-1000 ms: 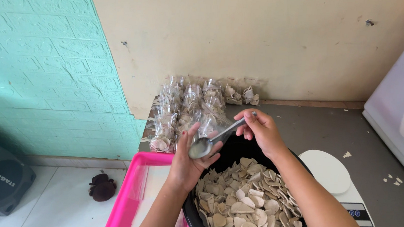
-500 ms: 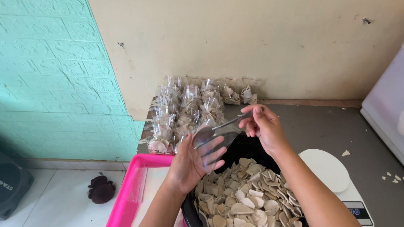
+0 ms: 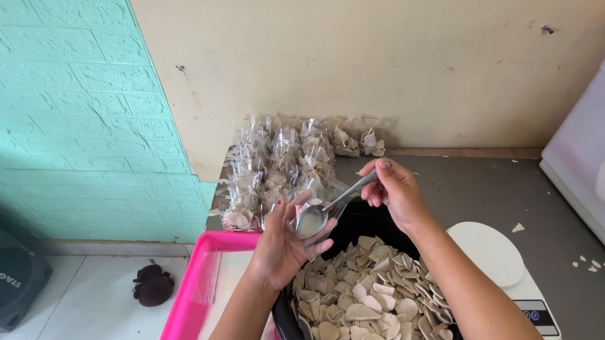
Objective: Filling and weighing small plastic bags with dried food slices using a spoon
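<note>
Head view, spoon (image 3: 316,216) lowered, left hand (image 3: 288,242) cupping

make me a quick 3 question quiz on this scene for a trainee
1. True or false: the right hand grips the metal spoon by its handle.
2. What fills the black basin? A) pale flat chips B) water C) rice
3. Fill in: the spoon's bowl lies against the ____ hand's fingers.

Key
1. True: the right hand pinches the handle end, and the bowl points toward the left hand.
2. A: pale chips are heaped in the basin, which stands between the pink tray and the white kitchen scale.
3. Left: it seems to hold a small clear bag there, though that is hard to make out. Filled clear bags are stacked by the wall.
</note>
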